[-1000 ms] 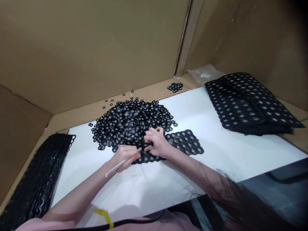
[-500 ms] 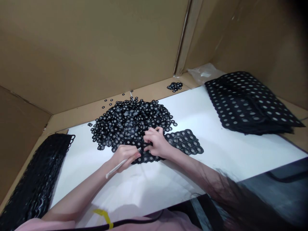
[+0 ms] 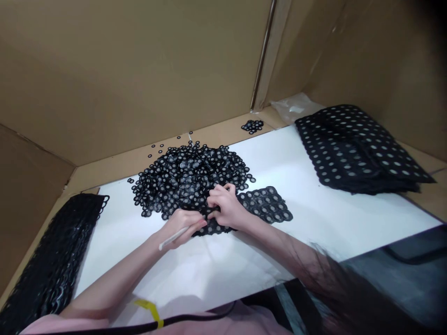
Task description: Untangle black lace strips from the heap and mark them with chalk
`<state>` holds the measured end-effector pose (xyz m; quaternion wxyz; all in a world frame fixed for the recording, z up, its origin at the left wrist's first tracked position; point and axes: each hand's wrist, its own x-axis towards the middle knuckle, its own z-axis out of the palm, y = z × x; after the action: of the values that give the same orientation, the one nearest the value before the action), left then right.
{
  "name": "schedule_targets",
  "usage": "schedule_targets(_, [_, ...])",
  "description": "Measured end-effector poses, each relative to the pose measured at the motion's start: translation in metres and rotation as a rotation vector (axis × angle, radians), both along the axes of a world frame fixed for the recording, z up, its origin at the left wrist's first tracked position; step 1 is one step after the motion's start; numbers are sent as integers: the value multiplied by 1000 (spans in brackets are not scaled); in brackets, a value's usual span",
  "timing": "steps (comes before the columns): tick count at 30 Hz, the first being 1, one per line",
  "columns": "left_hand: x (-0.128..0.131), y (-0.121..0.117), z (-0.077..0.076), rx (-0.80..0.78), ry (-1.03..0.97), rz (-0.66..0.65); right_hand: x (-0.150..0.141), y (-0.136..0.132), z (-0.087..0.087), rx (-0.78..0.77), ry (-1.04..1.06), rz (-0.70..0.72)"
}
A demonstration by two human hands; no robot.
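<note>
On the white board (image 3: 349, 223), by the heap of loose rings (image 3: 188, 172): black dotted strip (image 3: 217, 228), lying partly covered. Left hand (image 3: 183, 227) closed round a pale stick (image 3: 171, 238). Right hand (image 3: 227, 209) on the strip, fingers bent; pinching or not, I cannot tell.

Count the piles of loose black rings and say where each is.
2: a large pile just beyond the left hand and right hand, its near edge partly hidden, and a small pile on the cardboard farther back.
</note>
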<state>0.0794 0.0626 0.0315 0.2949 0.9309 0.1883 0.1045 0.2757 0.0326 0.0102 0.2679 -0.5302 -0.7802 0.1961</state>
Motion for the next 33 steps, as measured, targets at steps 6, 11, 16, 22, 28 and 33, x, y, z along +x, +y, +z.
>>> schedule_targets(6, [-8,-3,-15,3,-172,58,5,-1,6,-17,-42,31])
schedule_targets(11, [-12,-2,-15,-5,-246,64,7,-3,12,-47,-75,60])
schedule_targets(16, [-16,-7,-10,5,-320,7,4,-4,15,-100,-77,73])
schedule_targets(22, [-18,-17,-12,62,-297,-20,3,-6,14,-93,-87,76])
schedule_targets(28, [-16,-18,-16,89,-260,-4,4,-6,10,-119,-60,70])
schedule_targets(33, [-16,-17,-15,64,-264,-15,4,-6,9,-153,-26,86])
